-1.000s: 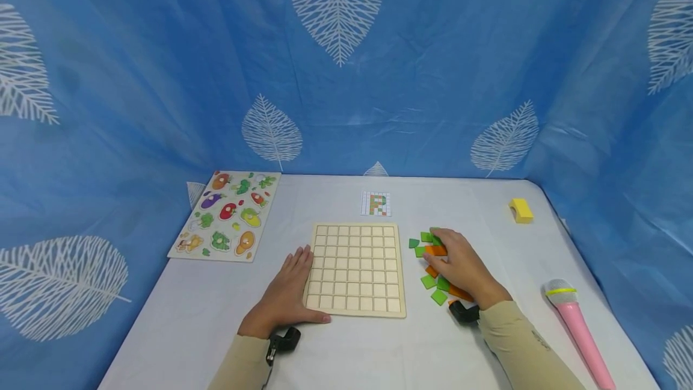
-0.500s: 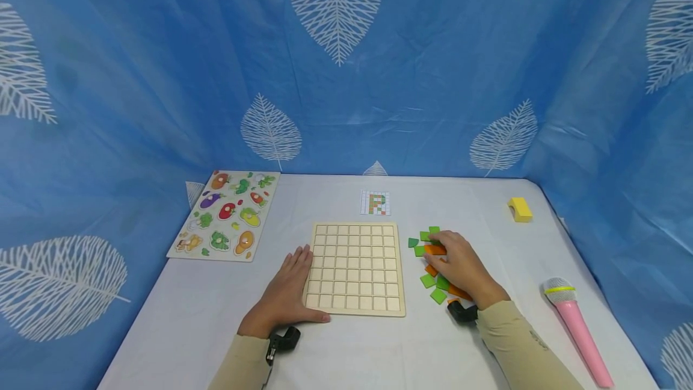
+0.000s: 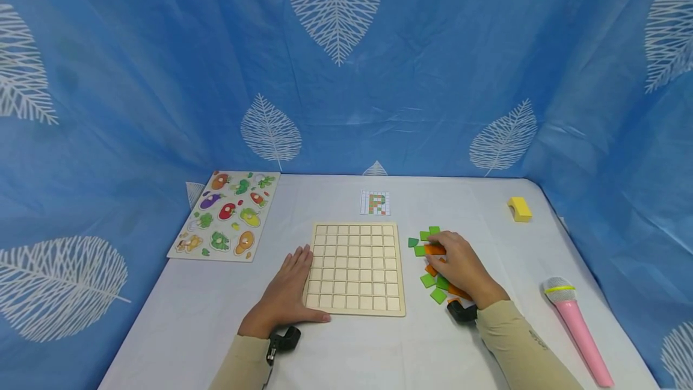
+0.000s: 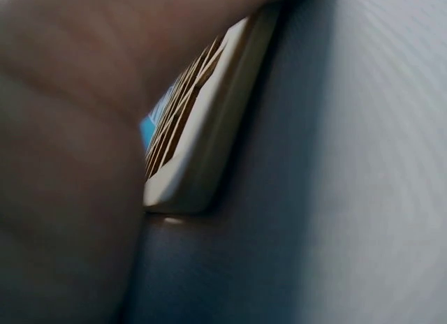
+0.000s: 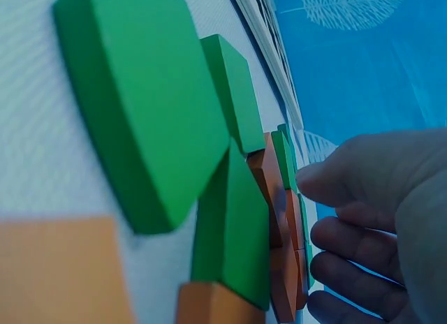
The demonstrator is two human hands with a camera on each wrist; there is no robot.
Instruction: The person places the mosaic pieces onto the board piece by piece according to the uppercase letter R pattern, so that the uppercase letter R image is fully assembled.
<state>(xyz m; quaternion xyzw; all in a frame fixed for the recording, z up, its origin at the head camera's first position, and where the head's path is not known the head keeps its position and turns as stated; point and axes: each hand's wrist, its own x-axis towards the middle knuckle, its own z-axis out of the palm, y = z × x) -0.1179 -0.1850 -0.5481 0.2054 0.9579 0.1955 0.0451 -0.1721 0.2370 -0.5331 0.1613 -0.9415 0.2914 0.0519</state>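
Observation:
A pale wooden board (image 3: 354, 269) with a grid of square recesses lies on the white table. My left hand (image 3: 287, 294) rests at its left side, fingers straight along the edge and thumb by the near left corner. The left wrist view shows the board's corner (image 4: 195, 170) beside the hand. To the right of the board is a loose cluster of green tiles (image 3: 428, 281) and orange tiles (image 3: 435, 250). Over this cluster is my right hand (image 3: 460, 263), fingers loosely bent. In the right wrist view, thumb and fingers are apart beside the tiles (image 5: 234, 226), with nothing visible between them.
A small card (image 3: 376, 203) with a coloured grid pattern lies behind the board. At the left is a vegetable puzzle board (image 3: 224, 215). A yellow arch block (image 3: 520, 209) and a pink toy microphone (image 3: 579, 333) lie at the right. Blue curtains (image 3: 346, 119) surround the table.
My right hand has shifted slightly back from the far green tiles, uncovering one of them, and then stays over the cluster. The left hand has not moved.

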